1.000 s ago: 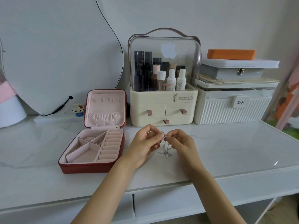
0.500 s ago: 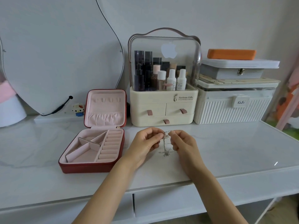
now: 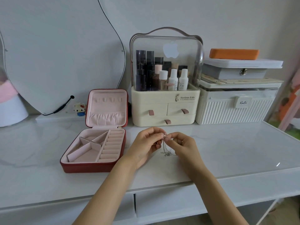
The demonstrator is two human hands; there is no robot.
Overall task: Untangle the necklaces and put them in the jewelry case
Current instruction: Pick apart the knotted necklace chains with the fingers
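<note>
Necklaces (image 3: 165, 147), thin silvery chains bunched together, hang between the two hands just above the white marble-look surface (image 3: 235, 148), their lower loops pooling on it in a small knot. The left hand (image 3: 146, 146) pinches the top of the chains with curled fingers, and the right hand (image 3: 184, 146) pinches them from the other side, fingertips of both nearly touching around a small pinkish clasp. How many chains are in the bundle cannot be told.

Just to the left of the left hand lies the jewelry case (image 3: 95, 166), red outside and pale pink inside, lid standing upright at the back. Its tray shows angled compartments on the left and a row of ring rolls on the right; nothing sits in them. Nothing lies between the hands and the case.

Behind the hands, close to them, stands a cream cosmetics organizer (image 3: 164, 109) with three small drawers and a clear domed cover over bottles. To its right is a white ribbed storage box (image 3: 235, 111), with a flat board, a grey latched box (image 3: 233, 73) and an orange case (image 3: 233, 54) stacked on it. Behind the jewelry case a curved mirror (image 3: 61, 54) leans at the wall, a black cable running from its lower edge, and a small block figure (image 3: 79, 109) stands beside the lid. A pink and white round object (image 3: 9, 103) sits at the far left edge.
</note>
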